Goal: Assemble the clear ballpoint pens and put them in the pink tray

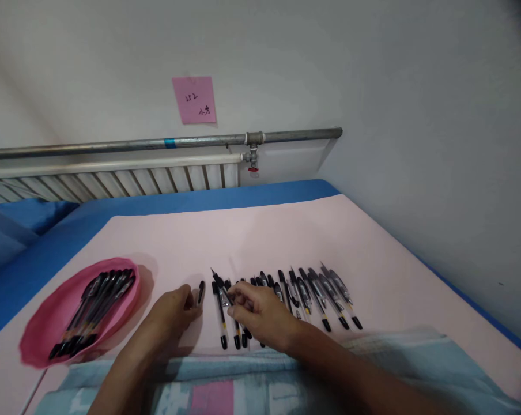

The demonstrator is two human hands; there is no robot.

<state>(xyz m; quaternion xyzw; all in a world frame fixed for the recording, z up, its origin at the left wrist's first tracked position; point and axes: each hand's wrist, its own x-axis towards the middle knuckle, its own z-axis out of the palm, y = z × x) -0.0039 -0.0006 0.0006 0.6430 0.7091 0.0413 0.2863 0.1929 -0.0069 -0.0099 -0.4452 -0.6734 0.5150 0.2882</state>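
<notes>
My left hand is closed in a pinch on a pen cap, clear with a black clip, held just above the pink sheet. To its right, my right hand grips an uncapped black pen, its bare tip slanting up and left. The pen and the cap are apart. Under and beside my right hand lie several black pens, partly hidden by the fingers. Further right, loose pens and caps lie spread in a slanting row. Several capped pens rest together in a pink bowl to the left.
The pink sheet covers a blue surface. A patterned light-blue cloth lies along the near edge. Behind stand a white radiator and a metal pipe, below a pink note on the wall.
</notes>
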